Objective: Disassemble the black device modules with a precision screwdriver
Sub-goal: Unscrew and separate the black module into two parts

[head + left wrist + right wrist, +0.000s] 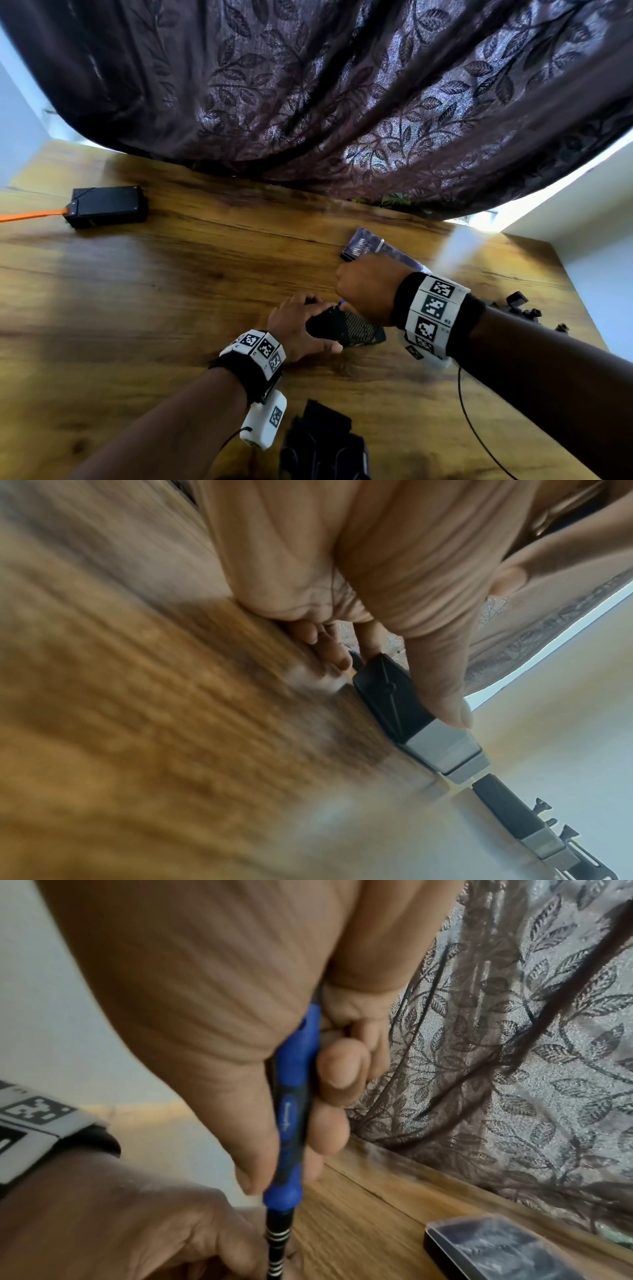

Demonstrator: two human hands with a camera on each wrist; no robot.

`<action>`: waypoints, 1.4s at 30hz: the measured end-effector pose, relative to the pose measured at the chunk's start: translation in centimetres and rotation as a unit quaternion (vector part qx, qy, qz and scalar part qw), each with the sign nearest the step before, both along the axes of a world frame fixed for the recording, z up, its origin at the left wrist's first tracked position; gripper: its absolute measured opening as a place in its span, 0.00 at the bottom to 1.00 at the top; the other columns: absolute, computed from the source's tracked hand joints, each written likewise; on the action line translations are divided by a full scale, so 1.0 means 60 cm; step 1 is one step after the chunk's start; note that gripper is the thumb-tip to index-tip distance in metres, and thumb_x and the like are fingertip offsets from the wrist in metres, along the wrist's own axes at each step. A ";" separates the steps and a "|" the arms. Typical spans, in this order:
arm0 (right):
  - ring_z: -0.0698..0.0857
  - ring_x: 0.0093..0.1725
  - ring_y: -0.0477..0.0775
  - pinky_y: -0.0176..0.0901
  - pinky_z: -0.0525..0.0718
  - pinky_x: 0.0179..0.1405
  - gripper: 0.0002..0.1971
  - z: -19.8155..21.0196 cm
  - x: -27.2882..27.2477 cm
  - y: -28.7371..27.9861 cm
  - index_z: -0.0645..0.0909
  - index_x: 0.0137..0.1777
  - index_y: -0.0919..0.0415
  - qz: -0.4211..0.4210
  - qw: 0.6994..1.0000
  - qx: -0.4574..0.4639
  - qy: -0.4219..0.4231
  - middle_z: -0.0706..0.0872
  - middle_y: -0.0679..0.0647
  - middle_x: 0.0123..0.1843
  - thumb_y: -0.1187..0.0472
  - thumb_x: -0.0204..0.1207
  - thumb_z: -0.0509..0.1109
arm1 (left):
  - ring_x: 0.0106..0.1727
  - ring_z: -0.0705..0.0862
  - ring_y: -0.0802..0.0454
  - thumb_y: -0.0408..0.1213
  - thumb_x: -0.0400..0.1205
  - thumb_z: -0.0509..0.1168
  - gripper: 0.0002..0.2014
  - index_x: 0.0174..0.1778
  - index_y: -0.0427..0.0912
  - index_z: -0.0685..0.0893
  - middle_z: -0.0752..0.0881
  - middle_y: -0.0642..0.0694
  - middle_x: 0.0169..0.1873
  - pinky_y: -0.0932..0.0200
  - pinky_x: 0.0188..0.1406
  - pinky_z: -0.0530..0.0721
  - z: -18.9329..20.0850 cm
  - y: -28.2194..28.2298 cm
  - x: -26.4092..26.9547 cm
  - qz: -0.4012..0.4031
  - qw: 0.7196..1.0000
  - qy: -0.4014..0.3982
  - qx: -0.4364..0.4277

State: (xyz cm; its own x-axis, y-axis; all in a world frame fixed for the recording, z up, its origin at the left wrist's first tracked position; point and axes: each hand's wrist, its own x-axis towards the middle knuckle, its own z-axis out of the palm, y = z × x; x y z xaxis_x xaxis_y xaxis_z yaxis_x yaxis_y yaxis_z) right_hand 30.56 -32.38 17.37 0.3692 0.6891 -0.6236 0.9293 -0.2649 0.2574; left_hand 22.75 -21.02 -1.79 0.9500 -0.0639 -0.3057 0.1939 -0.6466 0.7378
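The black module point(346, 330) lies on the wooden surface point(171, 291), steadied by the left hand point(301, 325), fingers curled around it. Above the module, the right hand point(366, 287) grips a blue screwdriver point(291, 1110), tip apparently on its far end.

Head view high over the table point(137, 308); wrist views close, sharing it.

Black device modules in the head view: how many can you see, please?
3: a black module far left by an orange strap, one held by the left hand, one dark bulk at the near edge. Black pieces far right may be more.
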 end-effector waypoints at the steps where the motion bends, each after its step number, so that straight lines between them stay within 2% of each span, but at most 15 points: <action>1: 0.85 0.43 0.57 0.48 0.84 0.41 0.12 0.001 -0.002 0.003 0.86 0.54 0.61 -0.002 1.000 -0.002 -0.007 0.86 0.55 0.47 0.53 0.88 0.65 | 0.81 0.63 0.52 0.71 0.68 0.76 0.46 0.83 0.67 0.69 0.65 0.58 0.79 0.42 0.82 0.64 -0.001 0.000 0.000 0.001 1.000 -0.001 0.000; 4: 0.78 0.36 0.55 0.48 0.82 0.41 0.14 0.001 0.006 0.008 0.85 0.52 0.61 -0.032 0.999 0.012 -0.010 0.82 0.54 0.37 0.52 0.88 0.64 | 0.81 0.63 0.52 0.71 0.68 0.75 0.47 0.83 0.68 0.68 0.64 0.59 0.79 0.41 0.82 0.64 -0.001 0.000 0.001 -0.003 1.000 -0.002 -0.001; 7: 0.84 0.45 0.57 0.51 0.86 0.47 0.15 -0.002 0.016 0.001 0.84 0.56 0.58 -0.054 0.998 0.004 0.015 0.86 0.55 0.50 0.46 0.83 0.70 | 0.81 0.63 0.52 0.71 0.68 0.75 0.46 0.83 0.68 0.67 0.64 0.58 0.79 0.42 0.82 0.63 0.001 0.001 0.001 -0.004 1.000 0.006 0.007; 10: 0.82 0.57 0.57 0.51 0.85 0.54 0.11 0.000 0.020 -0.008 0.80 0.61 0.56 -0.028 0.998 0.016 0.048 0.80 0.52 0.60 0.57 0.82 0.72 | 0.80 0.64 0.53 0.71 0.68 0.75 0.46 0.83 0.68 0.68 0.64 0.59 0.78 0.42 0.81 0.65 0.000 0.000 0.001 -0.002 1.000 0.004 0.005; 13: 0.82 0.58 0.55 0.48 0.84 0.57 0.09 0.002 0.019 -0.004 0.82 0.62 0.58 -0.014 0.998 0.012 0.058 0.80 0.53 0.60 0.62 0.83 0.69 | 0.80 0.64 0.53 0.70 0.68 0.75 0.46 0.83 0.67 0.69 0.65 0.59 0.77 0.43 0.81 0.64 0.001 -0.001 0.000 -0.001 1.000 0.002 0.005; 18: 0.86 0.44 0.57 0.53 0.89 0.49 0.11 -0.005 0.014 0.013 0.85 0.56 0.62 -0.017 1.000 0.000 0.014 0.87 0.57 0.46 0.56 0.88 0.65 | 0.80 0.63 0.54 0.70 0.69 0.75 0.46 0.83 0.66 0.69 0.64 0.60 0.78 0.44 0.82 0.63 0.002 -0.002 0.001 0.001 1.000 0.002 0.004; 21: 0.79 0.32 0.53 0.49 0.85 0.38 0.12 -0.005 0.018 0.024 0.85 0.51 0.62 -0.041 0.999 0.006 -0.003 0.77 0.52 0.32 0.55 0.88 0.65 | 0.81 0.62 0.54 0.69 0.69 0.76 0.45 0.83 0.67 0.68 0.64 0.60 0.79 0.45 0.81 0.62 0.006 -0.003 -0.001 -0.001 1.000 0.004 0.005; 24: 0.85 0.44 0.56 0.49 0.86 0.44 0.17 -0.010 0.022 0.024 0.84 0.56 0.61 -0.064 0.998 0.006 0.024 0.83 0.52 0.42 0.47 0.81 0.73 | 0.81 0.62 0.54 0.68 0.70 0.76 0.45 0.83 0.65 0.69 0.64 0.59 0.79 0.47 0.80 0.61 0.010 -0.003 -0.001 0.002 1.000 0.001 0.008; 27: 0.83 0.57 0.55 0.46 0.83 0.53 0.14 -0.010 0.027 0.013 0.81 0.63 0.57 -0.056 0.996 0.025 0.066 0.83 0.52 0.58 0.56 0.80 0.75 | 0.80 0.63 0.55 0.68 0.69 0.77 0.45 0.83 0.65 0.69 0.65 0.60 0.77 0.48 0.81 0.62 0.006 -0.003 -0.002 0.009 1.000 -0.007 -0.001; 29: 0.82 0.56 0.52 0.42 0.80 0.50 0.08 -0.007 0.031 0.008 0.82 0.59 0.56 -0.050 0.995 0.041 0.071 0.83 0.51 0.58 0.60 0.81 0.72 | 0.79 0.65 0.55 0.69 0.68 0.77 0.46 0.82 0.66 0.70 0.66 0.62 0.76 0.46 0.80 0.63 0.002 -0.003 -0.002 0.014 1.000 -0.013 -0.005; 31: 0.84 0.53 0.52 0.45 0.84 0.52 0.06 -0.004 0.031 0.006 0.85 0.57 0.55 -0.048 0.996 0.041 0.058 0.86 0.51 0.55 0.57 0.82 0.71 | 0.78 0.66 0.55 0.70 0.67 0.76 0.46 0.82 0.67 0.70 0.66 0.62 0.75 0.45 0.80 0.64 -0.002 -0.002 -0.002 0.012 1.000 -0.015 -0.004; 36: 0.82 0.43 0.56 0.55 0.87 0.51 0.16 -0.005 0.024 0.018 0.84 0.56 0.61 -0.046 0.999 0.004 0.009 0.88 0.57 0.50 0.51 0.91 0.59 | 0.79 0.64 0.54 0.71 0.68 0.75 0.46 0.83 0.67 0.69 0.65 0.62 0.76 0.46 0.79 0.62 -0.003 -0.002 0.000 0.002 1.000 -0.011 0.004; 39: 0.86 0.49 0.57 0.55 0.88 0.52 0.16 -0.006 0.030 0.016 0.83 0.57 0.59 -0.067 0.998 0.002 0.012 0.86 0.56 0.48 0.46 0.87 0.64 | 0.79 0.64 0.54 0.70 0.69 0.75 0.46 0.83 0.65 0.69 0.65 0.61 0.77 0.44 0.81 0.63 -0.001 -0.001 0.000 0.000 1.000 -0.007 0.004; 41: 0.84 0.58 0.56 0.51 0.85 0.57 0.19 -0.008 0.032 0.009 0.80 0.65 0.56 -0.069 0.997 0.008 0.042 0.84 0.53 0.58 0.45 0.82 0.72 | 0.79 0.65 0.54 0.71 0.68 0.75 0.46 0.83 0.65 0.70 0.65 0.61 0.76 0.43 0.81 0.63 -0.002 0.000 0.001 -0.001 1.000 -0.008 0.003; 42: 0.81 0.62 0.55 0.48 0.82 0.60 0.20 -0.008 0.032 0.006 0.78 0.69 0.54 -0.061 0.996 0.009 0.058 0.82 0.52 0.63 0.49 0.81 0.74 | 0.78 0.65 0.54 0.72 0.68 0.75 0.46 0.83 0.66 0.69 0.66 0.61 0.76 0.42 0.81 0.64 -0.004 0.000 0.001 -0.001 1.000 -0.009 0.002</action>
